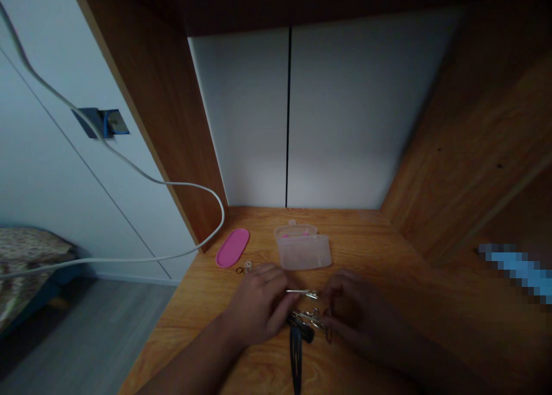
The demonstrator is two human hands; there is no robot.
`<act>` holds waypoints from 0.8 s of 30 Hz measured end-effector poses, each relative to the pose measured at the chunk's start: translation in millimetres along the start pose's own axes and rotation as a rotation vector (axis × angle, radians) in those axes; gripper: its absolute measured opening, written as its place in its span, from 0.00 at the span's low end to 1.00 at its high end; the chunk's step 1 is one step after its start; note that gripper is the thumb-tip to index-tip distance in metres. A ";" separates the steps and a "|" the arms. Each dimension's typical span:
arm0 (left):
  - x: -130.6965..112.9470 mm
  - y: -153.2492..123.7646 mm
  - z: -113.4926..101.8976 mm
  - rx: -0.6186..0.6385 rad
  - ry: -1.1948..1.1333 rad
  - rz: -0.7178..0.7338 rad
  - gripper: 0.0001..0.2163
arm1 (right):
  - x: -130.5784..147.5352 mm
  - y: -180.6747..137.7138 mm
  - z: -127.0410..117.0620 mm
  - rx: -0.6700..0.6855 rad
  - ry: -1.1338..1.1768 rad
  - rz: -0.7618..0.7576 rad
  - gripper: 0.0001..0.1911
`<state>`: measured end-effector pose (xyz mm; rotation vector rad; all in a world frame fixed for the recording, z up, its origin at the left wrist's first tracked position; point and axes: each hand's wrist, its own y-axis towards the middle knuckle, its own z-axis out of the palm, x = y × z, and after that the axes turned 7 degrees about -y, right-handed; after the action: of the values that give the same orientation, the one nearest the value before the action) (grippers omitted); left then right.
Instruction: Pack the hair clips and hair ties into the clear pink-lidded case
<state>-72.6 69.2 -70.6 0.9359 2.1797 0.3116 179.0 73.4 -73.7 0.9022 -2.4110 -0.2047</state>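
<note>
Pinched in my left hand [263, 303] is a slim silver hair clip [306, 293], pointing to the right. Below it on the wooden desk lies a small heap of shiny metal clips [309, 315]. A black snap hair clip [295, 355] reaches from this heap toward me. My right hand [362, 311] is at the heap's right side, fingers curled and thumb low. By its fingertips hangs or lies a thin dark loop [329, 333], like a hair tie; shadow hides exactly what the fingers grip.
Behind my hands stands an open clear plastic box [304, 252] with its lid up. A pink oval tray [233, 248] lies to the left, with small rings [247, 266] by it. A white cable [190, 184] loops over the desk's left edge. White panels [259, 125] close the back.
</note>
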 end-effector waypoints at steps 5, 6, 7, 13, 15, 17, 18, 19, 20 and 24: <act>-0.6 -3.7 -4.5 -0.127 -0.039 -0.055 0.08 | 6.7 2.2 -2.1 0.159 -0.047 -0.067 0.10; -0.3 -4.1 -4.6 -0.135 -0.047 -0.053 0.08 | 8.2 2.7 -2.4 0.175 -0.054 -0.079 0.10; 0.1 -4.4 -4.6 -0.140 -0.052 -0.048 0.09 | 9.3 3.1 -2.6 0.186 -0.055 -0.077 0.09; 3.5 -4.3 -2.8 -0.161 -0.064 -0.010 0.10 | 7.9 3.9 -1.3 0.171 -0.023 -0.078 0.03; 4.4 -3.9 -2.6 -0.163 -0.068 0.002 0.10 | 6.3 4.0 -0.5 0.154 -0.016 -0.085 0.03; 5.0 -3.7 -2.4 -0.153 -0.068 0.008 0.10 | 5.4 4.1 -0.3 0.141 -0.021 -0.106 0.03; 5.3 -3.7 -2.3 -0.144 -0.067 0.009 0.10 | 5.3 4.1 -0.4 0.135 -0.028 -0.122 0.04; 5.5 -3.8 -2.2 -0.136 -0.063 0.007 0.10 | 5.2 4.1 -0.5 0.130 -0.039 -0.141 0.04; 5.7 -4.0 -2.0 -0.127 -0.061 0.006 0.10 | 5.3 4.1 -0.8 0.128 -0.051 -0.157 0.04; 6.2 -5.1 -1.2 -0.112 -0.055 0.004 0.11 | 5.6 4.5 -1.3 0.113 -0.086 -0.167 0.04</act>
<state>-79.0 70.1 -75.5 0.8765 2.0887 0.4008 173.8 73.2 -68.7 1.1694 -2.4463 -0.1732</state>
